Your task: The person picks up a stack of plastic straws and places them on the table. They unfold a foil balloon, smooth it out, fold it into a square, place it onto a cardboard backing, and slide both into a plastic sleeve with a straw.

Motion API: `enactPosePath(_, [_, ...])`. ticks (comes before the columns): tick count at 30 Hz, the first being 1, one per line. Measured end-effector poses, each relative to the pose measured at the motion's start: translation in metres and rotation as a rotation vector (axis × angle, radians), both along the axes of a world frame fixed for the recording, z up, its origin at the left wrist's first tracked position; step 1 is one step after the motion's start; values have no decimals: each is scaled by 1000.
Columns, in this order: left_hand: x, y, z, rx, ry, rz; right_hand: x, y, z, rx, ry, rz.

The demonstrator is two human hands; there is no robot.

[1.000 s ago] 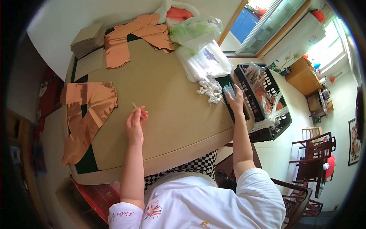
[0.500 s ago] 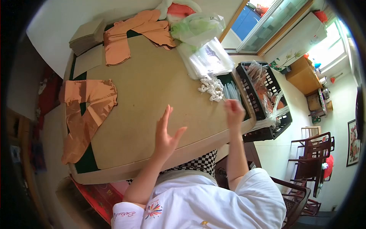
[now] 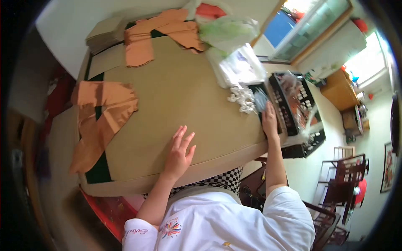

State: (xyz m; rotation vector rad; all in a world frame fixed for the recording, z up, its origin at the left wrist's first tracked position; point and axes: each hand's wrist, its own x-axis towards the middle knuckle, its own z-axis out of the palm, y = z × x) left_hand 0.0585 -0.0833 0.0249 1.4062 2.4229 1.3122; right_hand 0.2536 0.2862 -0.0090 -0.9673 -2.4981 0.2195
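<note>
My left hand (image 3: 180, 152) hovers over the near part of the tan board (image 3: 176, 92), fingers spread and nothing in it. At the right edge of the table, my right hand (image 3: 270, 120) reaches with its fingers stretched out to a bundle of thin, pale bluish strips (image 3: 260, 99). The fingertips meet the bundle, though blur hides the exact contact. A heap of white cord or ties (image 3: 241, 99) lies just left of that bundle. Shiny copper-coloured fabric pieces, one at the left (image 3: 113, 98) and another at the back (image 3: 140, 44), rest flat on the board.
Clear plastic bags (image 3: 243, 67) and a greenish translucent bag (image 3: 230, 31) lie at the back right. Stacked cardboard sheets (image 3: 104, 33) stand at the back left. Beside the table's right edge is a black crate (image 3: 287, 113) with plastic-wrapped items. Dark wooden chairs (image 3: 343, 175) stand further right.
My right hand has moved from beside the white cord to the pale strips, and its fingers have opened out. My left hand has lowered and turned palm down. The camera view has shifted slightly.
</note>
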Motion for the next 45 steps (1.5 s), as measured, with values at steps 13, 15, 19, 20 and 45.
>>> enactPosePath(13, [-167,-78,-4,-558,462,387,-96,-115,51,-75,415,283])
enactPosePath(15, [-170,-73,13,-648,318,415,-128,-148,54,-69,360,390])
enactPosePath(19, [-184,-81,25,-366,1,508,-187,-201,51,-171,329,703])
enactPosePath(20, [-190,-83,24,-325,-52,535,-203,-212,50,-166,308,774])
enactPosePath(45, [-420,-492,190,178,66,1640,-316,-278,20,5,126,1022])
